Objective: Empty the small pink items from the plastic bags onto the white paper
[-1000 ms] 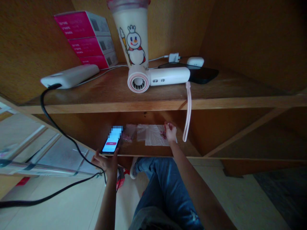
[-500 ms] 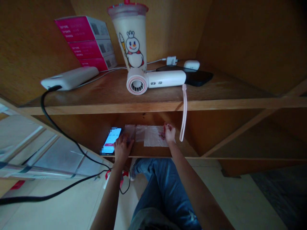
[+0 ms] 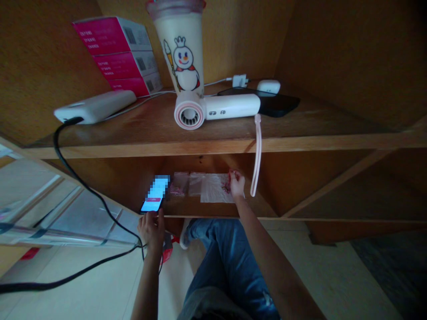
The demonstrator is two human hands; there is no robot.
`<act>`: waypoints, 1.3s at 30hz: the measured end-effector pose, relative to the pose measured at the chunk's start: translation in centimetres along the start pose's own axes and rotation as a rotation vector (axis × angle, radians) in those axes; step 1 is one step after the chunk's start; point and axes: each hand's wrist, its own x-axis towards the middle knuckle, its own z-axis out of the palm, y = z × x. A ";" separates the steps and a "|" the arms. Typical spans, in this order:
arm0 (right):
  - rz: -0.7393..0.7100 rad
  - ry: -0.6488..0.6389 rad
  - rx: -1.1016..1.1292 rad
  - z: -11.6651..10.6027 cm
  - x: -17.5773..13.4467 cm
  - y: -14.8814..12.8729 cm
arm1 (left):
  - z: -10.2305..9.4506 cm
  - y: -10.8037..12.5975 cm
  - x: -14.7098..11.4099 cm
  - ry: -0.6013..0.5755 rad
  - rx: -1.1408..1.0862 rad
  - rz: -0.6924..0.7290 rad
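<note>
The person wears blue jeans (image 3: 227, 253) with a pale worn patch (image 3: 267, 298) at near right, a dark grey top (image 3: 210, 302) and a light-coloured shoe (image 3: 184, 235), with forearms (image 3: 268, 253) bare.

smooth wooden shelf (image 3: 310, 126), matt plastic fan (image 3: 233, 106), denim jeans (image 3: 230, 249), sheet (image 3: 212, 189) of seemingly filmy plastic

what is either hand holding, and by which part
Cannot be told: the right hand bunches beside reddish pieces on clear plastic, the left hand sits at the near end of the phone; any hold is too indistinct.
</note>
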 end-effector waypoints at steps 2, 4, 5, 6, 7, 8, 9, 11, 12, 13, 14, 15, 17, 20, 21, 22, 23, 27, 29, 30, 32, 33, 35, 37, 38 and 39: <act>-0.006 -0.002 -0.001 0.0 0.0 0.1 | 0.1 -0.2 0.3 -0.008 0.002 0.023; 0.000 -0.004 0.010 0.0 0.0 0.1 | 0.2 -0.2 0.5 -0.022 0.011 0.032; 0.006 -0.004 0.017 0.0 0.0 0.1 | 0.2 -0.2 0.5 -0.031 0.023 0.031; 0.014 -0.006 0.021 0.0 0.0 0.1 | 0.2 -0.1 0.6 -0.042 0.041 0.025; 0.020 -0.009 0.021 0.0 0.0 0.1 | 0.2 0.0 0.6 -0.054 0.064 0.020; 0.021 -0.010 0.020 0.0 0.0 0.1 | 0.1 0.2 0.6 -0.069 0.089 0.016; 0.021 -0.009 0.021 0.0 0.0 0.1 | 0.1 0.5 0.7 -0.081 0.113 0.011; 0.032 -0.010 0.038 0.1 0.0 0.0 | 0.2 1.3 1.0 -0.093 0.150 0.005; 0.049 -0.012 0.055 0.0 0.0 -0.1 | 0.2 1.8 1.2 -0.096 0.162 0.009; 0.074 -0.014 0.074 0.0 0.0 -0.3 | 0.3 2.4 1.6 -0.099 0.169 0.020; 0.099 -0.013 0.092 0.0 0.0 -0.4 | 0.4 3.0 2.1 -0.110 0.171 0.045; 0.120 -0.008 0.107 -0.1 0.0 -0.6 | 0.5 3.6 2.6 -0.130 0.172 0.082; 0.147 0.018 0.143 -0.2 0.0 -0.8 | 0.8 4.7 3.8 -0.163 0.171 0.174; 0.185 0.046 0.207 -0.5 0.3 -1.0 | 1.3 5.8 5.3 -0.232 0.174 0.321; 0.198 0.048 0.229 -0.6 0.5 -1.0 | 1.4 5.9 5.6 -0.243 0.170 0.347; 0.208 0.049 0.249 -0.6 0.7 -1.0 | 1.5 5.9 5.9 -0.249 0.163 0.362; 0.219 0.048 0.264 -0.7 0.9 -1.0 | 1.6 5.9 6.1 -0.253 0.151 0.369; 0.276 0.030 0.318 -1.2 1.5 -1.3 | 1.6 5.0 6.7 -0.271 0.077 0.373; 0.294 0.022 0.369 -1.4 1.6 -1.6 | 1.6 4.7 7.1 -0.283 0.024 0.365; 0.297 0.017 0.397 -1.4 1.6 -1.8 | 1.5 4.6 7.3 -0.285 -0.001 0.360; 0.294 0.007 0.441 -1.6 1.5 -2.3 | 1.5 4.5 7.6 -0.295 -0.036 0.363; 0.289 0.000 0.458 -1.6 1.3 -2.5 | 1.5 4.5 7.7 -0.301 -0.042 0.368; 0.288 -0.019 0.490 -1.6 1.1 -2.9 | 1.6 4.6 7.8 -0.311 -0.039 0.383; 0.294 -0.037 0.512 -1.6 0.8 -3.2 | 1.7 4.7 7.8 -0.315 -0.031 0.387; 0.299 -0.046 0.514 -1.5 0.7 -3.3 | 1.8 4.8 7.8 -0.314 -0.028 0.385; 0.302 -0.054 0.511 -1.5 0.6 -3.4 | 1.8 4.8 7.7 -0.315 -0.026 0.384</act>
